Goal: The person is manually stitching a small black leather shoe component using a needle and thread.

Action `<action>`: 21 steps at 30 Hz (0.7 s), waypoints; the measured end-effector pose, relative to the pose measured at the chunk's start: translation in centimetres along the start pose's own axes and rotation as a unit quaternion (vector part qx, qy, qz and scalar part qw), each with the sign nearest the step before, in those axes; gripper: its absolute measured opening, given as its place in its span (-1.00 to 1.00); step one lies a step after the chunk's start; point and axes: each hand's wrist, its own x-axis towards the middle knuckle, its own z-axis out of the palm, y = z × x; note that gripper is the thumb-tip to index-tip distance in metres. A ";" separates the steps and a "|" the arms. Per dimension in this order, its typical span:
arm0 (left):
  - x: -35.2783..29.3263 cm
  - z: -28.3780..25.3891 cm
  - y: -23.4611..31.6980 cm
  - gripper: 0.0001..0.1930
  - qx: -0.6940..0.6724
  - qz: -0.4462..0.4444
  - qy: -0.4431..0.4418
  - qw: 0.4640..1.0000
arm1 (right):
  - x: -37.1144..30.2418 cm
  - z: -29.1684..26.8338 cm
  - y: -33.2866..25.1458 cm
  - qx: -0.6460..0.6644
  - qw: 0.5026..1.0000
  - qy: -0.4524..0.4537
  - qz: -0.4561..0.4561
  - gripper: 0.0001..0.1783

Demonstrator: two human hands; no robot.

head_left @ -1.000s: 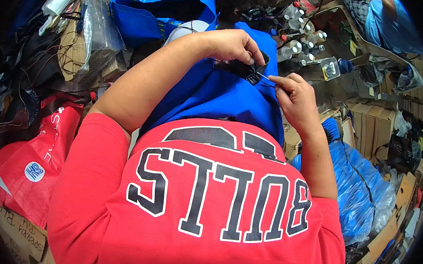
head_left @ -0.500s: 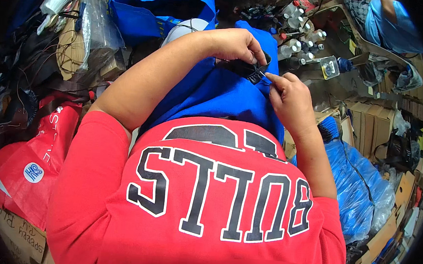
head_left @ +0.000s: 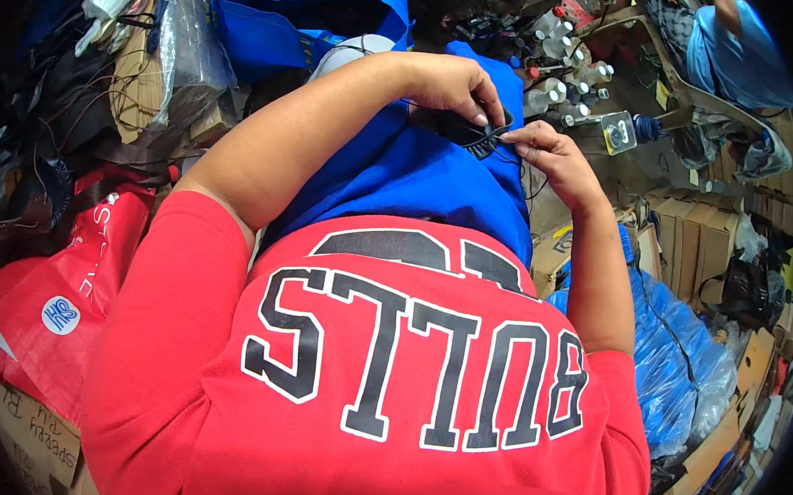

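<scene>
On the blue cloth [head_left: 365, 172] over my lap lies a small black ridged piece [head_left: 483, 147], perhaps part of a shoe; its exact kind does not show. My left hand [head_left: 458, 91] bends over it from above, thumb and fingers closed on its far edge. From the right, my right hand [head_left: 554, 159] meets it with thumb and forefinger pinched together on what looks like a thin black thread. A loose dark strand [head_left: 538, 186] curves below that hand. Both sets of fingertips nearly touch.
Several small bottles [head_left: 573, 90] stand at the far right, near a clear square container [head_left: 619, 132]. A large blue bag [head_left: 311, 21] gapes ahead. Red bags [head_left: 67, 293] lie left; blue plastic wrapping [head_left: 670, 349] and cardboard [head_left: 692, 231] line the right. Another person's blue garment [head_left: 741, 55] shows top right.
My right hand has gone from a fist around a thin metal-tipped tool to a fingertip pinch, and the tool no longer shows. My left hand has stayed at the black piece.
</scene>
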 end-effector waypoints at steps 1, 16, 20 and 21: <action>0.0 0.0 0.2 -0.75 -0.011 -0.022 0.000 1.000 | 0.3 -0.1 0.3 0.021 1.000 -0.014 -0.014 -0.79; -6.3 2.6 1.4 -0.72 0.208 0.043 0.281 0.936 | -2.2 4.7 -1.8 -0.214 0.946 0.189 -0.156 -0.70; -8.3 5.3 3.2 -0.78 0.193 -0.004 0.320 0.928 | -2.9 6.3 -1.9 -0.283 0.916 0.219 -0.182 -0.67; -8.2 5.2 2.8 -0.81 0.279 -0.019 0.319 0.906 | -2.8 6.2 -2.0 -0.287 0.915 0.214 -0.184 -0.68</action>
